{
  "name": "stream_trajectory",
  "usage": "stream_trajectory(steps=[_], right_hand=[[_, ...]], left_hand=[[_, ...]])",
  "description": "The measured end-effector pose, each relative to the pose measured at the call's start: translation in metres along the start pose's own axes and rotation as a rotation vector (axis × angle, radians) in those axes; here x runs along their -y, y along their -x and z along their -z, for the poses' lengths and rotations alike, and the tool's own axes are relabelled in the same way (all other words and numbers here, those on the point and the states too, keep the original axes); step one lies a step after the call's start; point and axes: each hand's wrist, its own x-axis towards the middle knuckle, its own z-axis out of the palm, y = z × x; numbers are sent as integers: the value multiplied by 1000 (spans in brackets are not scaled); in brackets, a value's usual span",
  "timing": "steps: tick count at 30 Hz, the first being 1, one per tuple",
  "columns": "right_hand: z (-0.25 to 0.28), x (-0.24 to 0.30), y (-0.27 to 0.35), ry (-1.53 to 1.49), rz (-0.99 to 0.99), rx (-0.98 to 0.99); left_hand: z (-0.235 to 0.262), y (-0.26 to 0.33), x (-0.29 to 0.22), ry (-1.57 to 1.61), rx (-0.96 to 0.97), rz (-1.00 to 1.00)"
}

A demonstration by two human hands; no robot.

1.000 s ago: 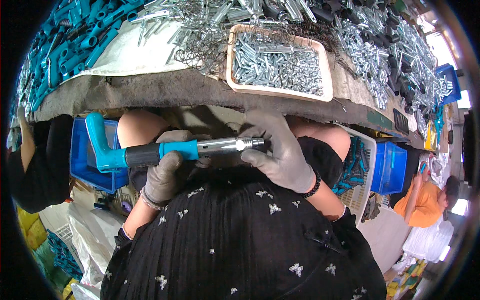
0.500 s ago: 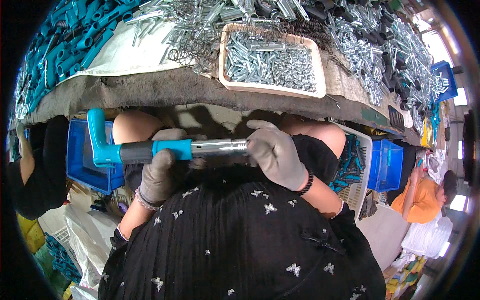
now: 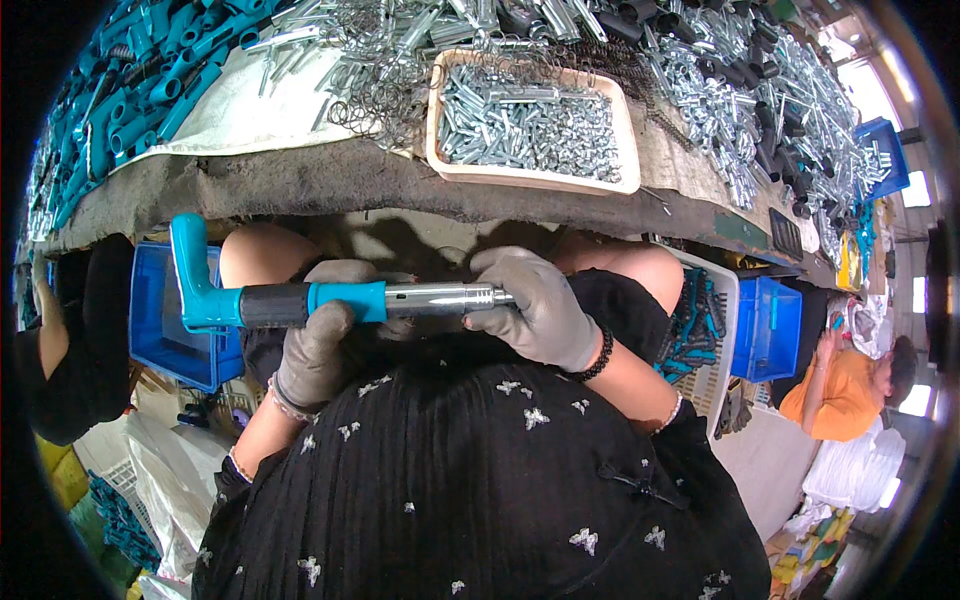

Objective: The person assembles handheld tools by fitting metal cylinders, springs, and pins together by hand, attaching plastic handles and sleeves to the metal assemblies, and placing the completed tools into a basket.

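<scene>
Across my lap lies a tube tool (image 3: pixel 275 304) with a teal bent handle at its left end, a black sleeve, a teal collar and a shiny metal shaft. My left hand (image 3: pixel 318 345), in a grey glove, is closed round the tool at the black sleeve and collar, thumb in front. At the other end, my right hand (image 3: pixel 535 308), also gloved, has its fingers round the tip of the metal shaft and covers it. Whether a small part sits inside the right fingers is hidden. The tool is held level, just short of the bench edge.
A cream tray (image 3: pixel 630 150) of small metal pins and springs stands on the cloth-covered bench (image 3: pixel 250 185). Teal tubes (image 3: pixel 130 120) heap at left, metal and black tubes at right. Blue bins (image 3: pixel 180 345) flank my legs; a crate (image 3: pixel 722 370) holds teal parts. Other people sit at both sides.
My right hand has shifted slightly left along the shaft, and its fingers have closed lower round the metal tip. The left hand keeps its hold on the tool.
</scene>
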Motion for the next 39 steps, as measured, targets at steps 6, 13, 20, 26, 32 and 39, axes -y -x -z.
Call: stream_trajectory(steps=[6,13,20,26,32,39], right_hand=[[29,11,1,405,-212,76],[40,65,-33,828,143,586],[22,-53,17,665,-734,379],[21,-103,32,940,-644,516],[9,-101,23,911,-699,482],[-12,-111,5,846,-831,592]], left_hand=[[-5,-27,-18,-352,127,130],[5,-81,27,-1793,629,-84],[149,-135,78,-1838,244,6],[84,-129,34,-1512,88,140],[82,-124,31,-1533,78,155],[91,-126,45,-1544,57,46]])
